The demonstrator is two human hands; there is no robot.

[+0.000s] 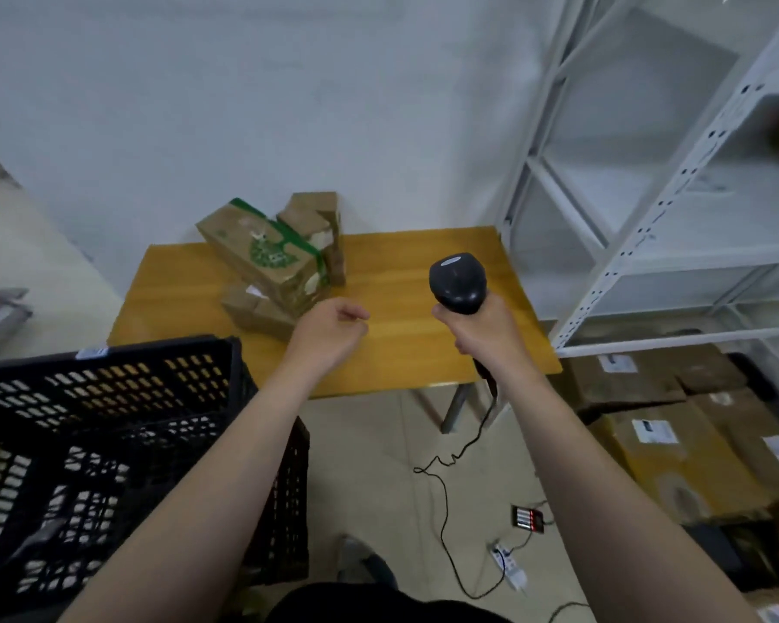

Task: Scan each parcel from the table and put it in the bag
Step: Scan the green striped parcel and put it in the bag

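Observation:
Three cardboard parcels sit piled at the back left of the wooden table (423, 263): a large box with green print (262, 254), a tall brown box (320, 218) behind it against the wall, and a small flat box (255, 310) in front. My left hand (329, 332) hovers just right of the small box, fingers loosely curled, holding nothing. My right hand (482, 330) grips the handle of a black barcode scanner (457, 283), head up, over the table's right half. Its cable (441, 510) trails down to the floor.
A black perforated plastic crate (109, 442) stands at the lower left, touching the table's front corner. White metal shelving (648, 195) rises on the right. Several labelled cardboard boxes (675, 447) are stacked on the floor below it. A battery charger (528, 518) and power strip (509, 562) lie on the floor.

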